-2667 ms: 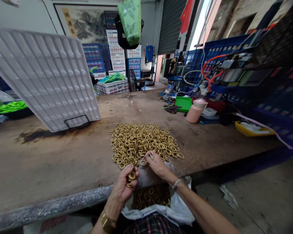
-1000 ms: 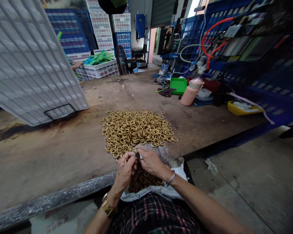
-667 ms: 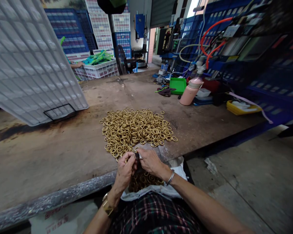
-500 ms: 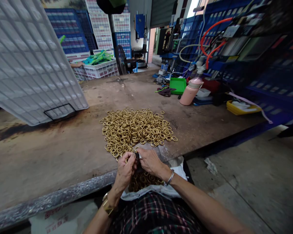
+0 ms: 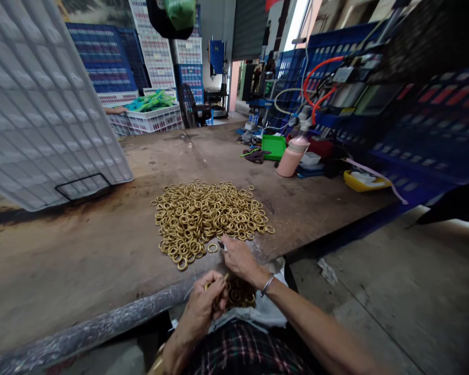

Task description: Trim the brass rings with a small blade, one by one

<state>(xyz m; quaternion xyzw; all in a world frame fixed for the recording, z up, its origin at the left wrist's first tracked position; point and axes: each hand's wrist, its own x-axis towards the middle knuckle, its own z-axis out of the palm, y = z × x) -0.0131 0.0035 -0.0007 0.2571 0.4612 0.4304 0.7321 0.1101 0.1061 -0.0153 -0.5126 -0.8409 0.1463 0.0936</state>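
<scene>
A spread heap of gold-coloured rings lies on the brown table. My left hand is closed on gold rings, just off the table's front edge and above an open white bag that holds more rings. At the near side of the heap, my right hand is closed round a small dark tool, of which only the tip shows. One loose ring lies just left of that tip.
A large white crate stands tilted at the left. Farther right are a green tray, a pink bottle and a yellow tray. Behind the table, another person's hand touches a crate of green items.
My left hand has moved down and away from my right hand, over the bag. My right hand stays near the heap's edge. The whole view has shifted slightly.
</scene>
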